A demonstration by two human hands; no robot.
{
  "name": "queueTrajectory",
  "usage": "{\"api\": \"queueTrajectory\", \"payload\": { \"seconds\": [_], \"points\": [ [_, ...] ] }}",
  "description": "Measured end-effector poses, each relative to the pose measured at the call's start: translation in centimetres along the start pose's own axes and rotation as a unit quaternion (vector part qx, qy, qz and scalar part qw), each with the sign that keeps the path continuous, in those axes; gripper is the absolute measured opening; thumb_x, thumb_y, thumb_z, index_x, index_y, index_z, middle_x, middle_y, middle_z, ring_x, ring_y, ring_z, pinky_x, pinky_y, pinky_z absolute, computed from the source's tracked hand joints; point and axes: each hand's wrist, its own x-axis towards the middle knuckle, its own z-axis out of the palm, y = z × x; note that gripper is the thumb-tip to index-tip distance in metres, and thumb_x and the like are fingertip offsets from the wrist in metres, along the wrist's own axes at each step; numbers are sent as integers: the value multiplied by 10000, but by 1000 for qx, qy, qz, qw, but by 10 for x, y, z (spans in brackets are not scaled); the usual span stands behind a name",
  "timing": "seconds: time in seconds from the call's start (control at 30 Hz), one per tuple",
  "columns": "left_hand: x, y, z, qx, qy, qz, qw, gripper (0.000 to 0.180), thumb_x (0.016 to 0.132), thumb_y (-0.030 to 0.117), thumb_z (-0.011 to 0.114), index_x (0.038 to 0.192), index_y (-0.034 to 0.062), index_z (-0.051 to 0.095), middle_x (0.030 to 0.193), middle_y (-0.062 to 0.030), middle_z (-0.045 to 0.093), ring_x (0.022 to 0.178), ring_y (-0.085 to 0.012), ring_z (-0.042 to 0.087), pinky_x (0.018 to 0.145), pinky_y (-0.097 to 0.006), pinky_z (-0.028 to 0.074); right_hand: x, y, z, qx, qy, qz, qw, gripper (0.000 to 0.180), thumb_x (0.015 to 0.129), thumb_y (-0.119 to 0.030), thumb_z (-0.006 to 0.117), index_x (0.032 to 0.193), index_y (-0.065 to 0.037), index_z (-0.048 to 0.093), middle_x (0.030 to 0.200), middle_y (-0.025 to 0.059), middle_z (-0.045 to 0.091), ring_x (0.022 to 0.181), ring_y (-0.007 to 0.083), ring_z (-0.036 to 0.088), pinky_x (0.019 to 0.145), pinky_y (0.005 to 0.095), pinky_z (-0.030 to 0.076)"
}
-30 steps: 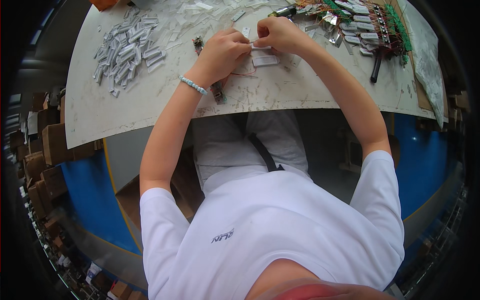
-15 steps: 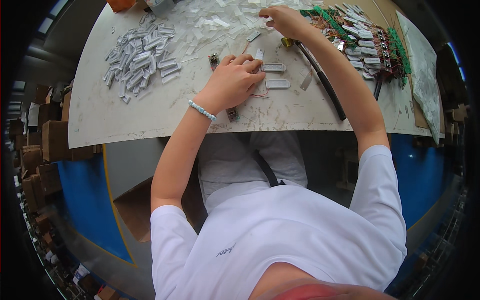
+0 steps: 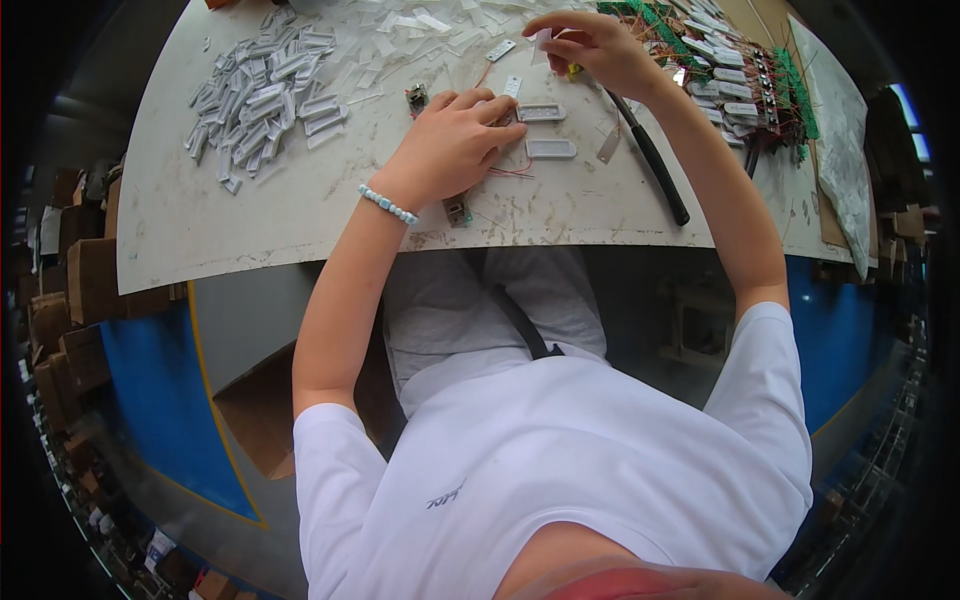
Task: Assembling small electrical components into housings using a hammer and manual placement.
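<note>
My left hand [image 3: 450, 140], with a beaded bracelet at the wrist, rests on the white table. Its fingers curl down over a small part that they mostly hide. Just right of its fingertips lie two white oblong plastic cases [image 3: 541, 112], one nearer than the other. Thin red wires [image 3: 512, 172] come out beside the thumb. Small circuit boards [image 3: 417, 98] show on either side of this hand. Farther off, my right hand [image 3: 598, 52] is raised, pinching a small translucent plastic piece [image 3: 541, 46] between thumb and fingers.
A heap of white plastic cases [image 3: 265, 105] lies at the left. Translucent pieces [image 3: 430, 35] are scattered along the back. A black-handled tool [image 3: 655, 165] lies under my right forearm. Wired boards with green parts and white cases [image 3: 735, 80] fill the far right, beside a plastic bag [image 3: 840, 150].
My right hand has picked up a translucent piece from the scattered ones and come slightly back to the right. The left hand stays at the same parts; the whole view has shifted slightly.
</note>
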Motion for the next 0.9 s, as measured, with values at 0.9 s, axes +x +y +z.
{"api": "queueTrajectory", "payload": {
  "seconds": [0.9],
  "points": [
    [-5,3,5,19,8,-21,1000,359,879,99,604,1204,232,682,1373,-19,589,1297,-256,503,1069,-420,412,-47,3,50,-191,36,-136,971,177,810,-23,737,984,10,721,1051,108,699,884,253,687,787,317,552]
  ]
}}
